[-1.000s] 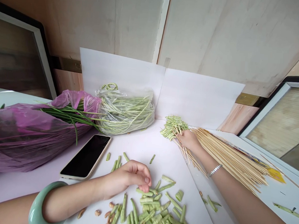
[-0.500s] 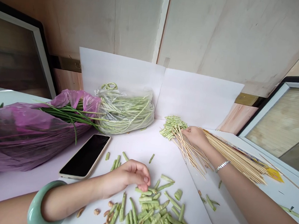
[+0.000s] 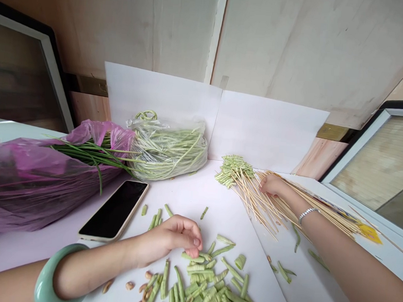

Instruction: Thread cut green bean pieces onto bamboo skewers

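Note:
My left hand (image 3: 169, 243) is curled palm-down just above a heap of cut green long beans (image 3: 209, 285), its fingertips among the top pieces. A pale jade bangle (image 3: 55, 274) circles that wrist. My right hand (image 3: 271, 185) lies on a fanned bundle of bamboo skewers (image 3: 321, 214), with a silver bracelet (image 3: 307, 215) on its wrist. Left of it, a dense bunch of bean pieces threaded on skewers (image 3: 233, 170) sits at the bundle's far end. Its inner parts are hidden.
A black phone in a cream case (image 3: 114, 210) lies left of the beans. Behind it are a clear bag of long beans (image 3: 167, 153) and a purple bag (image 3: 30, 180) with green chives (image 3: 91, 155). White boards (image 3: 272, 130) stand along the back, and framed glass panels lean on both sides.
My right hand has slid rightward along the skewers, away from the threaded beans, and the skewers have shifted under it. My left hand has barely moved.

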The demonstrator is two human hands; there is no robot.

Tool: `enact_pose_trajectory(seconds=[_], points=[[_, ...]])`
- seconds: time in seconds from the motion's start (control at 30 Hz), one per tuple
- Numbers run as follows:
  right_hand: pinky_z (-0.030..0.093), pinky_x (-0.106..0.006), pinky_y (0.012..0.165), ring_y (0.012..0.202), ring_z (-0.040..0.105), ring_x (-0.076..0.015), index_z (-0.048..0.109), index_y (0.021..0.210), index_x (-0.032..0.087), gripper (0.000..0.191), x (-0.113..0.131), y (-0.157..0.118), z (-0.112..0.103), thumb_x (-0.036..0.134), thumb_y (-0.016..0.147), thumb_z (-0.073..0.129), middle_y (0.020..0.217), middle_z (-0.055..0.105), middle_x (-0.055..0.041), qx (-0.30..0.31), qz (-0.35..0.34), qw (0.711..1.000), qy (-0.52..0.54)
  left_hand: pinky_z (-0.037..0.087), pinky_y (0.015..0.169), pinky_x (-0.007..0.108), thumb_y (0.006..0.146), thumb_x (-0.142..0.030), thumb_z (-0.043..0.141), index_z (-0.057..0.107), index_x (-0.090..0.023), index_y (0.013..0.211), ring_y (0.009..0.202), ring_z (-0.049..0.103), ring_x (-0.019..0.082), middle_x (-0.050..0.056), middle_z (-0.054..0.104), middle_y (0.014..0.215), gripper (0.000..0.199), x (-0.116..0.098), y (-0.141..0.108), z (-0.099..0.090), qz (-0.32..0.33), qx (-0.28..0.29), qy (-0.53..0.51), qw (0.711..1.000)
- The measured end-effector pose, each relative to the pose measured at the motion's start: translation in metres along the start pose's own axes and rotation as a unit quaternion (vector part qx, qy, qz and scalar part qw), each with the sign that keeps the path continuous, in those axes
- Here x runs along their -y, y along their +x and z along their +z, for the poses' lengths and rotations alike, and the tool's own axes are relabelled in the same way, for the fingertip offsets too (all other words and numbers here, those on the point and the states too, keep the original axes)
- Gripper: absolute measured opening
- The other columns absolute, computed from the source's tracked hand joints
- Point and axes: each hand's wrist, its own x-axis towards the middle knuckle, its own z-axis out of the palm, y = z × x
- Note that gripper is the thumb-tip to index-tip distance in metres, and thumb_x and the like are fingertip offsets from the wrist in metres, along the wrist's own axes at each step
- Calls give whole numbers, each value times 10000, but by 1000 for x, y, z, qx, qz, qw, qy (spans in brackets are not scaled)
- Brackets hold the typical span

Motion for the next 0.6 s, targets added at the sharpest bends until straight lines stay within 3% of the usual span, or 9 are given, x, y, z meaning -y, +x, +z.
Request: enact_pose_trajectory(seconds=[0.2,0.4,0.6], points=[[529,-392,779,944,614,-200,567,1151,153,315,-1,4,8,315,881,557,1146,598,-84,28,10,999,44,443,637,221,680,-170,701,705,-126,702,583,594,112,21,684,603,50,0,0,-1,5,4,2,1000],[521,-403,797,971,607,-210,562,1163,159,326,0,13,6,318,878,561,1168,589,-85,16,-9,997,72,444,638,221,681,-166,697,704,-125,702,587,593,112,21,683,606,46,0,1,-1,6,4,3,1000],[528,-400,781,949,613,-201,561,1159,158,319,-7,15,7,315,882,557,1149,596,-80,51,-39,994,88,444,650,219,644,-174,726,700,-129,691,598,585,106,10,670,625,70,-4,0,1,-4,2,1,1000]])
